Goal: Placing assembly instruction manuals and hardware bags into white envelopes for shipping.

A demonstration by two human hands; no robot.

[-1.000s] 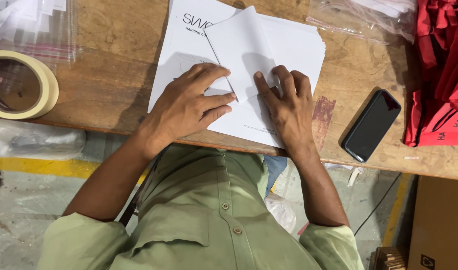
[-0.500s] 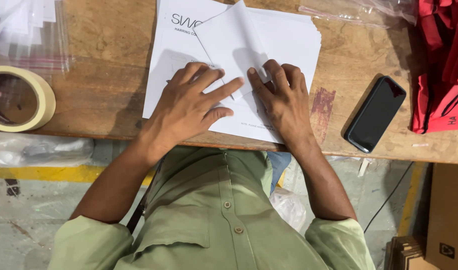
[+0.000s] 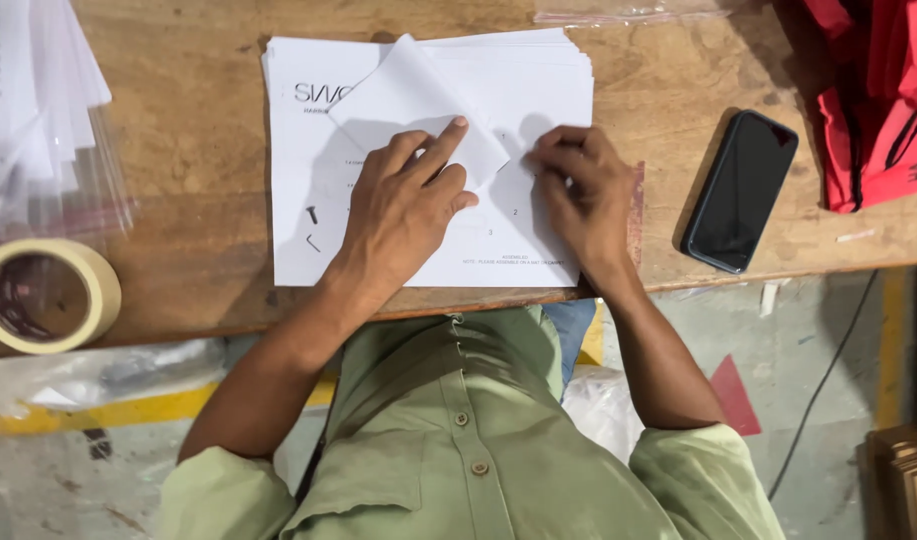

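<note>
Lying under the left hand [image 3: 403, 205], folded sheet [image 3: 413, 100].

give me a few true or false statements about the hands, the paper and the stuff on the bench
1. The left hand presses on a folded white sheet. True.
2. The right hand holds the black phone. False: the phone lies apart on the wooden bench; that hand rests on the paper stack.
3. The tape roll sits on the paper stack. False: it lies near the bench's left edge.
4. Red fabric lies at the far right. True.
</note>
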